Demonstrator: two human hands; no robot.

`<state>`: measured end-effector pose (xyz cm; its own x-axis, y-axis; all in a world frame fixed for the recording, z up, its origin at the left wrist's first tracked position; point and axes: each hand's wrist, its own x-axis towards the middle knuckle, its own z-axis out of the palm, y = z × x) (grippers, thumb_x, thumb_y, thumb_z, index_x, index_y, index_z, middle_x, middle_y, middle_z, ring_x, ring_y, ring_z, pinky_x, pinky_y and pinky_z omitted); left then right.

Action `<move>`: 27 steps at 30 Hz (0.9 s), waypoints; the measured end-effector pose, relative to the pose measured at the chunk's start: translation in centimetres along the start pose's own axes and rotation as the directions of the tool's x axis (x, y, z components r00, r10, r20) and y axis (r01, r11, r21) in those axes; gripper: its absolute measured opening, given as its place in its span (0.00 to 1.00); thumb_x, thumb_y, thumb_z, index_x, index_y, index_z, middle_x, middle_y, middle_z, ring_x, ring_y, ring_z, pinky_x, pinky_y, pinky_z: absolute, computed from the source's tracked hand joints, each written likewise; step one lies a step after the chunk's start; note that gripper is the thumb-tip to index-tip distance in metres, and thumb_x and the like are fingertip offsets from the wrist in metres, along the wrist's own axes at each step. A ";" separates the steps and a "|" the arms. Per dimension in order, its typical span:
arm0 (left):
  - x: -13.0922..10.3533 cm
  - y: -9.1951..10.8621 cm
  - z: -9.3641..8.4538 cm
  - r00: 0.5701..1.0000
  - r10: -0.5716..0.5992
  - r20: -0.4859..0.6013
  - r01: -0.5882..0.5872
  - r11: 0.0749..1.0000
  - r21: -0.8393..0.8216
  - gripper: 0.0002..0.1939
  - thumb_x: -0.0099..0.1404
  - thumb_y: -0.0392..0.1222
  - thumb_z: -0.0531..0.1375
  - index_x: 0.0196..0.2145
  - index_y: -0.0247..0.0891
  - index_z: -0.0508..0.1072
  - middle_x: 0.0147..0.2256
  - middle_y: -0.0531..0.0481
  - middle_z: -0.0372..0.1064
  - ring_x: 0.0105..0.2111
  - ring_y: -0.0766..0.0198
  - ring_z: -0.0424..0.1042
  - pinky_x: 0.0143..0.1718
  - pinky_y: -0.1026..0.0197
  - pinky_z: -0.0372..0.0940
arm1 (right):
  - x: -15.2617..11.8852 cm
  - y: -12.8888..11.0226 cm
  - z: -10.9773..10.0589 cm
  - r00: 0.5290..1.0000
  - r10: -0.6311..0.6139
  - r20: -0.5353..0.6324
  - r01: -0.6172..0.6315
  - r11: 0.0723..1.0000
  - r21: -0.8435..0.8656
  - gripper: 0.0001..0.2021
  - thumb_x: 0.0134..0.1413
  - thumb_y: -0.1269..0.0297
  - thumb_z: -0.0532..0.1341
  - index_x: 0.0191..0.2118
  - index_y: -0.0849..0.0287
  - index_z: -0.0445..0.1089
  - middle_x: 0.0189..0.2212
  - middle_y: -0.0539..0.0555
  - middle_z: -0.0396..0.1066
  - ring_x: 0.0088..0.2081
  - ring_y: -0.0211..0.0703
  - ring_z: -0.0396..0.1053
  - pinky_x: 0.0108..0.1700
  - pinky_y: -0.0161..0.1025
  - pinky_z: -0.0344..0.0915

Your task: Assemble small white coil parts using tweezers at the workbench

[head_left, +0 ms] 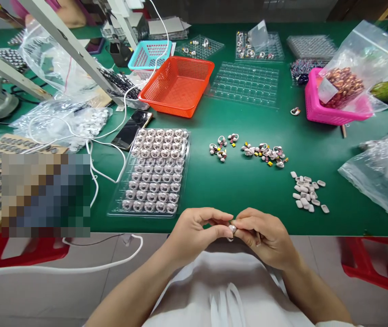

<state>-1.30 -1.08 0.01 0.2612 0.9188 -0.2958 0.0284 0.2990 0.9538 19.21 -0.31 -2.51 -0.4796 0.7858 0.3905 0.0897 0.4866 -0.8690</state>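
My left hand (pixel 198 234) and my right hand (pixel 265 236) meet at the table's front edge. Both pinch one small shiny pale earbud piece (pixel 232 229) between their fingertips; the fingers cover much of it. Something thin shows beneath the right fingers, too small to make out. Beyond the hands lie loose earbud assemblies with coloured wires and yellow tabs, in a left cluster (pixel 218 149) and a larger right one (pixel 265 153). A pile of small pale oval covers (pixel 305 193) lies right of my right hand. Left of my hands, a clear tray (pixel 184 181) holds rows of pale rounded earbud shells.
Behind stand an orange basket (pixel 180 91), a blue basket (pixel 149 53) and a clear tray (pixel 246 84). A pink basket (pixel 338 113) holds a bag of copper-coloured parts. A phone (pixel 132 129) and white cable (pixel 107 177) lie left. Plastic bags (pixel 384 172) cover the right side.
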 end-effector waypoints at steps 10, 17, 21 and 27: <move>0.4 -0.2 -0.5 0.981 -0.151 0.120 0.174 0.962 -0.210 0.06 0.49 0.33 0.73 0.28 0.35 0.83 0.26 0.48 0.80 0.27 0.61 0.77 0.32 0.61 0.73 | 0.1 -0.5 0.3 0.999 0.010 0.051 -0.014 0.997 0.070 0.10 0.59 0.77 0.61 0.43 0.55 0.72 0.27 0.53 0.74 0.28 0.40 0.70 0.28 0.34 0.66; 0.5 -0.6 -0.6 0.965 -0.196 0.176 0.234 0.945 -0.227 0.09 0.53 0.35 0.72 0.34 0.34 0.81 0.28 0.48 0.80 0.30 0.61 0.78 0.36 0.60 0.72 | 0.1 -0.1 0.0 0.993 0.077 0.088 -0.086 0.991 0.105 0.09 0.61 0.75 0.61 0.43 0.56 0.75 0.30 0.54 0.77 0.31 0.40 0.72 0.32 0.35 0.68; 0.8 -0.2 -1.1 0.951 -0.198 0.238 0.252 0.941 -0.224 0.15 0.54 0.38 0.72 0.39 0.34 0.79 0.31 0.47 0.80 0.33 0.60 0.79 0.38 0.58 0.72 | 0.4 0.0 -0.6 0.986 0.137 0.095 -0.141 0.989 0.041 0.08 0.63 0.71 0.61 0.44 0.56 0.75 0.32 0.54 0.77 0.32 0.40 0.73 0.32 0.35 0.68; 0.2 0.5 -1.7 0.977 -0.159 0.140 0.166 0.985 -0.037 0.12 0.56 0.39 0.71 0.37 0.34 0.77 0.32 0.46 0.78 0.32 0.62 0.76 0.36 0.61 0.70 | 0.1 0.3 -0.4 0.993 0.109 0.043 -0.104 0.989 -0.107 0.13 0.60 0.75 0.59 0.48 0.55 0.73 0.36 0.55 0.75 0.34 0.40 0.73 0.31 0.34 0.69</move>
<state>-2.89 -0.27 0.36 0.3857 0.8143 -0.4337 0.0354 0.4567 0.8889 19.51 0.03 -2.62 -0.5042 0.8171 0.2796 0.2325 0.4402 -0.8673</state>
